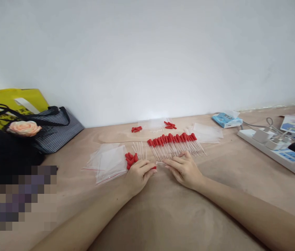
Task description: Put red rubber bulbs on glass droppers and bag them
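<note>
Both hands are held just above the table, close together but apart, each closed on one small part. By the left hand a red bulb is pinched, mostly hidden by the fingers, with only its end seen at the fingertips. Just beside it a clear tube is held nearly level, its long axis run from left to right and its left end pointed toward the left fingertips, slightly beyond the bulb; whether the two are touching cannot be told. That tube is gripped farther along by the right hand, so the bulb is nearer the left and the tube nearer the right. Counted from the left, one yellow bag, one flower and one striped bag are seen, then one spread of plastic sachets, too overlapped to be counted. Next come about eight loose bulbs, a rear group of about five, and about six bare tubes. About fourteen capped tubes are lined up beyond the hands, backed by some six more bulbs. Farther right, one second sachet spread, one tissue packet and one power strip are placed.
</note>
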The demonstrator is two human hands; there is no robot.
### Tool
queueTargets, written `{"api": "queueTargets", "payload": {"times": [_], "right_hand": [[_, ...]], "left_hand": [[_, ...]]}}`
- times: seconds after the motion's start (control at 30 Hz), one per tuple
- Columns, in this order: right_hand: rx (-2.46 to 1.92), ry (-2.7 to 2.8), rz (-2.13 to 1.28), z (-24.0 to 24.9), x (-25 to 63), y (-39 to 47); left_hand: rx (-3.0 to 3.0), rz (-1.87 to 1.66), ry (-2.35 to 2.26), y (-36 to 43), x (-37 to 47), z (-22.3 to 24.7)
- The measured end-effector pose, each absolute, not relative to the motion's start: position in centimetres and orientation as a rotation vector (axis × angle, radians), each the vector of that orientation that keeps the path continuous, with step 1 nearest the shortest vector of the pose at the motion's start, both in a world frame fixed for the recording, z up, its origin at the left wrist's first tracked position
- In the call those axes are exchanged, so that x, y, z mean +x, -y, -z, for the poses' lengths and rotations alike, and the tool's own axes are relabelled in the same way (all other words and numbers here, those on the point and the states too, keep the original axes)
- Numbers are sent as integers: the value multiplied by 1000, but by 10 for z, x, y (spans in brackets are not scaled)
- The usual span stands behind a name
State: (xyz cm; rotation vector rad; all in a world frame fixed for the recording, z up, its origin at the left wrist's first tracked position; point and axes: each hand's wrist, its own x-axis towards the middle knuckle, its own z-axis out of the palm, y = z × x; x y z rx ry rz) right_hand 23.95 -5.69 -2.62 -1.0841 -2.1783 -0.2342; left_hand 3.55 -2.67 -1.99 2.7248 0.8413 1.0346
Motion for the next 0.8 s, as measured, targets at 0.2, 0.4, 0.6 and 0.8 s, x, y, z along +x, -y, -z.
{"api": "queueTargets", "payload": {"times": [0.2,0.4,0.6,0.8], "right_hand": [[-1097,2186,204,26,241,59],[-1070,2219,211,25,238,61],[-1019,2271,170,22,235,63],[-965,2357,264,22,236,61]], "left_hand": [[2613,-1064,-885,27,36,19],[2597,-1057,-891,27,37,21],[2721,-1066,-894,30,37,17],[2901,-1050,-936,32,36,14]]}}
